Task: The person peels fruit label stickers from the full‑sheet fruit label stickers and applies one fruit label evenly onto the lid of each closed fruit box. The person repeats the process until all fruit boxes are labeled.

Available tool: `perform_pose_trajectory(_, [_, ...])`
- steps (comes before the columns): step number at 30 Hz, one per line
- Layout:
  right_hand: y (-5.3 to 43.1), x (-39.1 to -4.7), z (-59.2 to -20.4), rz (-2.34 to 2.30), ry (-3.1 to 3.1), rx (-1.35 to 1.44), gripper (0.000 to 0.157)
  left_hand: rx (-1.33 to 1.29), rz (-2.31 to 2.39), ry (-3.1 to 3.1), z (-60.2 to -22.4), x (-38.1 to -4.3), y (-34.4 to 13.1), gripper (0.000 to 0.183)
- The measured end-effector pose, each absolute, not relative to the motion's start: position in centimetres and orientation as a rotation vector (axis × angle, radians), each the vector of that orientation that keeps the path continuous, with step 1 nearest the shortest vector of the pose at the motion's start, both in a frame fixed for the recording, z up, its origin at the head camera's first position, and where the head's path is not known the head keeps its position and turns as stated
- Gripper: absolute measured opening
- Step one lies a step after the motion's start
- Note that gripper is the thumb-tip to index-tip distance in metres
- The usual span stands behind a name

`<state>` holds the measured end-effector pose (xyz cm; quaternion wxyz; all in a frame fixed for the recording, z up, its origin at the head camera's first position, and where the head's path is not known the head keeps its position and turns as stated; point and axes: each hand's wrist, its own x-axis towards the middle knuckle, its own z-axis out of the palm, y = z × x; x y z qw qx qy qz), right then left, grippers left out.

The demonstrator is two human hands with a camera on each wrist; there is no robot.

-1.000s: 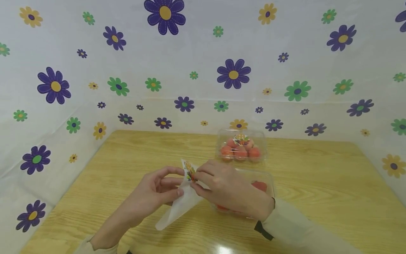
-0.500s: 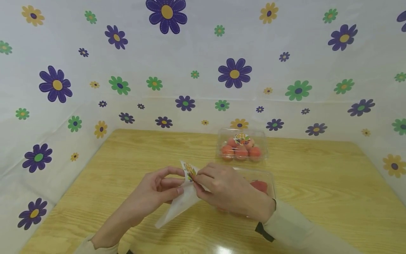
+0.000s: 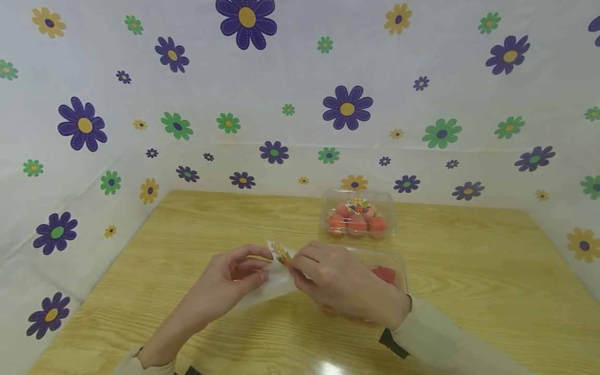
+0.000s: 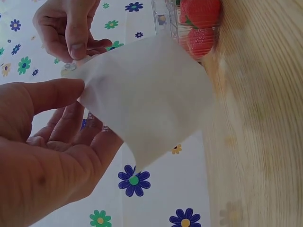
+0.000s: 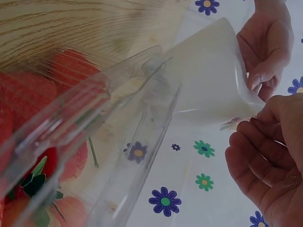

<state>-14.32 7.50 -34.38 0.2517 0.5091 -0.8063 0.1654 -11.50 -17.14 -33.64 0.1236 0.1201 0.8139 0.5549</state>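
In the head view my left hand (image 3: pixel 227 278) pinches a white backing sheet (image 4: pixel 151 94), thumb on its near face and fingers behind it. A fruit-printed sticker (image 3: pixel 280 253) shows at the sheet's upper end. My right hand (image 3: pixel 339 278) pinches the edge of the sticker and sheet with thumb and forefinger; its other fingers are curled in. In the left wrist view the sheet's blank side is bent and hangs above the table. Behind my right hand stands a clear plastic box (image 3: pixel 398 260) with strawberries (image 5: pixel 28 94), partly hidden by that hand.
A second clear box (image 3: pixel 389 200) stands farther back, holding several round reddish fruits (image 3: pixel 357 225) and bearing a similar fruit sticker (image 3: pixel 358 204) on its lid. The wooden table (image 3: pixel 469 291) runs back to a flower-patterned cloth (image 3: pixel 290 67), which also closes both sides.
The sheet's lower end has swung up and now lies partly behind my left hand. My right hand has shifted slightly right. The boxes have stayed in place.
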Motion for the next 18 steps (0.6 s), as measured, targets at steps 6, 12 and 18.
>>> perform_pose_trajectory(6, [7.79,-14.43,-34.32,0.416,-2.146,1.360,0.006,0.409,1.587,2.457,-33.65,-11.47,-17.20,0.019])
perform_pose_trajectory(12, [7.88,-14.51,-34.27,0.424,-2.149,1.333,0.007,0.427,1.513,2.618,-33.67,-11.38,-17.30,0.008])
perform_pose_trajectory(18, [7.88,-14.69,-34.21,0.420,-2.131,1.299,0.007,0.420,1.382,2.826,-33.62,-11.41,-17.38,0.005])
